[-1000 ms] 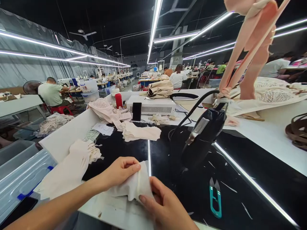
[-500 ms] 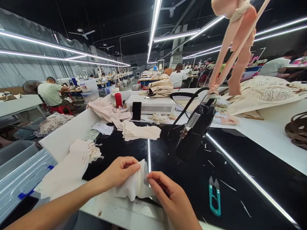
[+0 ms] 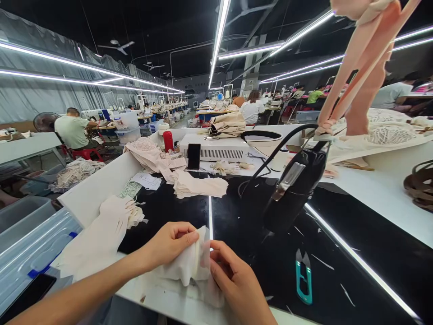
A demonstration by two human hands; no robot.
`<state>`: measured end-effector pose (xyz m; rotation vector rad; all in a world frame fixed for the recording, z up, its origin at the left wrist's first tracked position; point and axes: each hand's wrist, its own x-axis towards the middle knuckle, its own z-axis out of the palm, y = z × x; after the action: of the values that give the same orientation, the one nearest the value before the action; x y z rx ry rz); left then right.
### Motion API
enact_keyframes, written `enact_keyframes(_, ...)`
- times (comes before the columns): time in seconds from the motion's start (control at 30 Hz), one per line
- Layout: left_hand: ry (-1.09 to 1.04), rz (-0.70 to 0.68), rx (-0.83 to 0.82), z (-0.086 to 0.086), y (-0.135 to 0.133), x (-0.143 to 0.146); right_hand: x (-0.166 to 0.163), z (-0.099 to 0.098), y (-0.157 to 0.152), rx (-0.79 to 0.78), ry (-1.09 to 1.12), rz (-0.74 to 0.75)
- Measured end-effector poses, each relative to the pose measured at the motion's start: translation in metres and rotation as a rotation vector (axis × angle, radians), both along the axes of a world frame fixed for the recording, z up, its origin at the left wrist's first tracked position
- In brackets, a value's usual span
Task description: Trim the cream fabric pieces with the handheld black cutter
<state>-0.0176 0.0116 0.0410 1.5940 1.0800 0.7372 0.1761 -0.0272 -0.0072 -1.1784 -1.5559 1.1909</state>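
A small piece of off-white fabric (image 3: 186, 266) is held up over the near edge of the black tabletop (image 3: 237, 216). My left hand (image 3: 176, 243) pinches its upper part between thumb and fingers. At the fabric's right edge, a thin, whitish translucent strip (image 3: 207, 257) hangs down, blurred. My right hand (image 3: 233, 275) closes thumb and fingertips on the edge of this strip. Teal thread snips (image 3: 304, 277) lie to the right of my right hand. Above them hangs a black handheld device (image 3: 294, 180), tied up with peach fabric strips (image 3: 355, 76).
Off-white fabric pieces (image 3: 91, 239) lie at the left, with a pile of cut strips (image 3: 199, 184) farther back. A phone (image 3: 194, 156) leans against a white vented box (image 3: 219, 148). White scraps are scattered on the right. Other people sit at distant tables.
The hanging black device has swung to the right with its peach strips. My right hand has shifted slightly, and the translucent strip now hangs lower beside the fabric. My left hand keeps its pinch.
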Motion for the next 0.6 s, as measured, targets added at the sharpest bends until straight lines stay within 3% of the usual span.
enact_keyframes(0.6,0.023,-0.009,0.009,0.0015,0.0,0.0015,-0.0016,0.0047,-0.0013,0.002,0.016,0.004)
